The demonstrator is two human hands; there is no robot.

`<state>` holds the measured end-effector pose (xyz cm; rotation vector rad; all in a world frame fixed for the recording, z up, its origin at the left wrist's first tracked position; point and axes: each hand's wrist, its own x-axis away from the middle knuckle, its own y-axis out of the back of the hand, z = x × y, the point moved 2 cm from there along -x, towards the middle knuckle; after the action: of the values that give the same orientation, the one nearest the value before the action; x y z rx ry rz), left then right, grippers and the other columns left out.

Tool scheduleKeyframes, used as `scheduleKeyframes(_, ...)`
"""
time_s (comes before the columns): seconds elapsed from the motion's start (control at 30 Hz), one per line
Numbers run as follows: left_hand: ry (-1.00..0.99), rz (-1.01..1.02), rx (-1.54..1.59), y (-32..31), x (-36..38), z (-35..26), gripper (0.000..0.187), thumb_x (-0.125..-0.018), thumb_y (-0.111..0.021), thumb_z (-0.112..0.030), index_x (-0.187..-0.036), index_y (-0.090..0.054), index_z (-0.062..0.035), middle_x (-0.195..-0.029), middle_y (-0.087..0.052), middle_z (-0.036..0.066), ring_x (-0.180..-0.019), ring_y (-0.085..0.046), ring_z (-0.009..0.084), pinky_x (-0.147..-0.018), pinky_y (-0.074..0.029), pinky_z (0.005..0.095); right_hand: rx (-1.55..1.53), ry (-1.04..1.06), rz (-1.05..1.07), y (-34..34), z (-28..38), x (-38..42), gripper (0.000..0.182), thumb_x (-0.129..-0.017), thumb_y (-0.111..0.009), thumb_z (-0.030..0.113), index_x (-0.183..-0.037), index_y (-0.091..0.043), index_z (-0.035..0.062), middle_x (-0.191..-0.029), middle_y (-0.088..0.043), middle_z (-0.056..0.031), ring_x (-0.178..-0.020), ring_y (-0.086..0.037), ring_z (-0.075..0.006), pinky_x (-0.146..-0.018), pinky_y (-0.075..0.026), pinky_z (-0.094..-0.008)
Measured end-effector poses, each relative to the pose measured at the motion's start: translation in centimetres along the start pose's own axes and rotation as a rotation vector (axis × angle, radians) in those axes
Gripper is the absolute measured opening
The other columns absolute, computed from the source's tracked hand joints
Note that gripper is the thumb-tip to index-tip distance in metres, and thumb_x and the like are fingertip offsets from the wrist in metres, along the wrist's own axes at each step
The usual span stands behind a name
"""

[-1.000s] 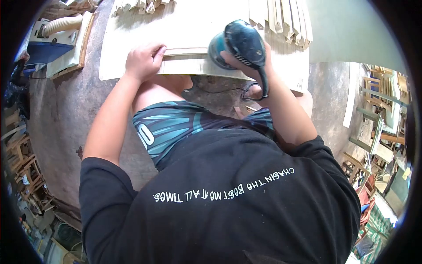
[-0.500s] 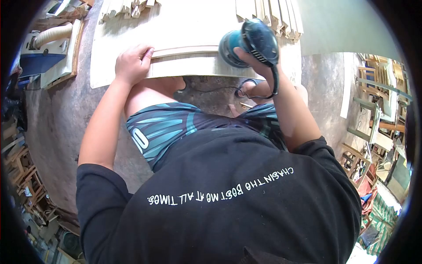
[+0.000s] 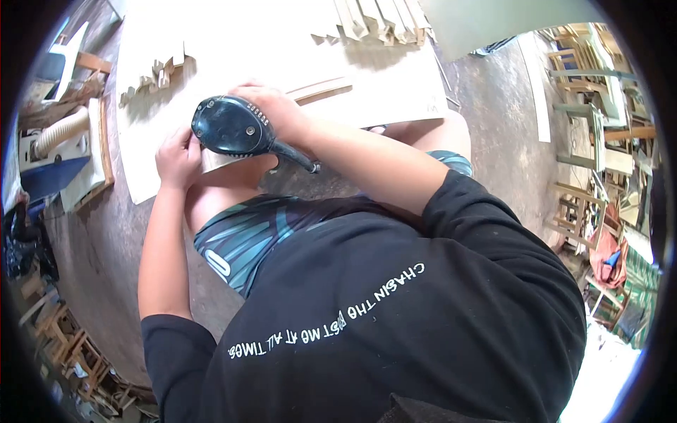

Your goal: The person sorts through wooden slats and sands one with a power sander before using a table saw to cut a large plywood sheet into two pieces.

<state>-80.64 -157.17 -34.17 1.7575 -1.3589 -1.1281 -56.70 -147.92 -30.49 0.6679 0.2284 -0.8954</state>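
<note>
A dark teal power sander point(image 3: 231, 127) is at the near left part of the pale board point(image 3: 247, 42), over the left end of a thin wooden strip point(image 3: 324, 88). Wrapped round the sander's body is my right hand point(image 3: 271, 109), its fingers partly hidden behind the tool. My left hand point(image 3: 178, 156) is closed at the board's near edge, just left of the sander; its fingers are pressed together near the strip's end, which the sander hides. The right end of the strip shows on the board.
Short wooden pieces point(image 3: 159, 74) stand at the board's left, and longer ones point(image 3: 381, 21) at its far side. A machine with a ribbed hose point(image 3: 60, 134) is at the left. Stacked wooden frames point(image 3: 582, 190) line the right. The sander's cord point(image 3: 300, 158) hangs past the near edge.
My right hand has carried the sander from the strip's right end to its left, beside my left hand. The whole view has shifted and turned somewhat.
</note>
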Motion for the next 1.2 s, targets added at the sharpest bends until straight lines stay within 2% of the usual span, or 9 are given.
scheduleKeyframes(0.13,0.04,0.014,-0.015,0.3,-0.1,-0.7,0.02,-0.098,-0.062,-0.027,-0.098,-0.075,-0.0114,-0.086,-0.072,0.016,-0.08,-0.069,0.039,-0.072,-0.054,0.0483,0.027,-0.131,0.062,2.5,-0.2,1.0,0.034,-0.087,-0.069,0.022,-0.115,-0.069,0.0032,-0.113,-0.072,-0.0146,-0.113,-0.066,-0.0289,-0.098,-0.052,-0.0374)
scheduleKeyframes(0.23,0.071,0.082,-0.09,-0.5,-0.4,0.4,0.025,-0.096,-0.062,-0.027,-0.086,-0.072,-0.0076,-0.082,-0.069,0.019,-0.076,-0.067,0.0424,-0.07,-0.052,0.0513,-0.832,-0.946,-0.199,5.4,-0.6,3.2,0.046,-0.106,-0.05,0.04,-0.125,-0.068,0.0028,-0.121,-0.07,-0.0065,-0.113,-0.064,-0.0199,-0.103,-0.048,-0.0363)
scheduleKeyframes(0.33,-0.019,-0.064,-0.033,-0.5,0.1,-0.4,0.014,-0.091,-0.065,-0.019,-0.085,-0.07,-0.007,-0.087,-0.067,0.016,-0.083,-0.063,0.0392,-0.076,-0.05,0.049,0.239,-0.113,-0.252,10.8,1.5,3.1,0.032,-0.078,-0.077,0.018,-0.107,-0.068,0.0093,-0.1,-0.069,-0.0103,-0.094,-0.066,-0.0242,-0.092,-0.051,-0.0382)
scheduleKeyframes(0.63,-0.132,-0.404,-0.191,1.1,0.5,-2.9,0.015,-0.092,-0.063,-0.014,-0.101,-0.071,-0.0064,-0.098,-0.069,0.014,-0.094,-0.062,0.0373,-0.088,-0.049,0.0477,0.326,-0.35,-0.479,16.8,0.9,11.5,0.08,-0.068,-0.091,0.042,-0.134,-0.057,0.0117,-0.119,-0.066,-0.0167,-0.112,-0.064,-0.0357,-0.1,-0.05,-0.0401)
scheduleKeyframes(0.8,-0.219,-0.14,0.634,0.7,-1.8,-15.3,0.041,-0.096,-0.065,-0.025,-0.125,-0.066,0.0027,-0.12,-0.068,0.023,-0.112,-0.065,0.0385,-0.1,-0.05,0.0464,0.112,-0.295,-0.402,15.3,3.9,12.1,0.068,-0.07,-0.09,0.033,-0.128,-0.063,0.0101,-0.12,-0.065,-0.0163,-0.115,-0.063,-0.0325,-0.102,-0.048,-0.039)
scheduleKeyframes(0.9,-0.308,-0.056,0.741,1.5,-3.6,-23.7,0.044,-0.093,-0.072,-0.031,-0.123,-0.069,0.0009,-0.115,-0.072,0.02,-0.108,-0.069,0.0327,-0.098,-0.052,0.0404,-0.038,-0.302,-0.369,13.3,1.7,11.6,0.028,-0.097,-0.06,0.022,-0.122,-0.066,0.0102,-0.121,-0.065,-0.0102,-0.112,-0.063,-0.0237,-0.099,-0.049,-0.037)
scheduleKeyframes(1.03,-0.089,-0.156,0.848,1.1,-3.7,-25.1,0.033,-0.088,-0.078,-0.029,-0.104,-0.074,-0.0006,-0.098,-0.074,0.016,-0.095,-0.071,0.0278,-0.088,-0.054,0.0373,-0.846,-0.564,-0.429,12.1,4.4,9.9,0.038,-0.107,-0.045,0.038,-0.118,-0.068,0.01,-0.109,-0.07,-0.0056,-0.095,-0.069,-0.0151,-0.082,-0.058,-0.0304)
scheduleKeyframes(1.1,-0.092,-0.239,0.76,2.0,-2.3,-24.5,0.032,-0.087,-0.08,-0.031,-0.1,-0.074,-0.0019,-0.097,-0.074,0.015,-0.094,-0.071,0.0292,-0.087,-0.055,0.0385,0.112,-0.229,-0.343,12.3,6.5,9.9,0.03,-0.09,-0.069,0.013,-0.119,-0.068,0.0087,-0.11,-0.068,-0.0086,-0.103,-0.066,-0.0239,-0.09,-0.054,-0.035)
scheduleKeyframes(1.2,-0.05,-0.218,0.709,1.5,-0.9,-23.2,0.032,-0.09,-0.078,-0.033,-0.099,-0.072,-0.0027,-0.099,-0.074,0.013,-0.098,-0.07,0.0258,-0.09,-0.053,0.0372,-0.04,-0.327,-0.301,11.1,4.9,10.0,0.04,-0.078,-0.08,0.01,-0.117,-0.069,0.0074,-0.114,-0.068,-0.0097,-0.111,-0.064,-0.0262,-0.097,-0.052,-0.0348)
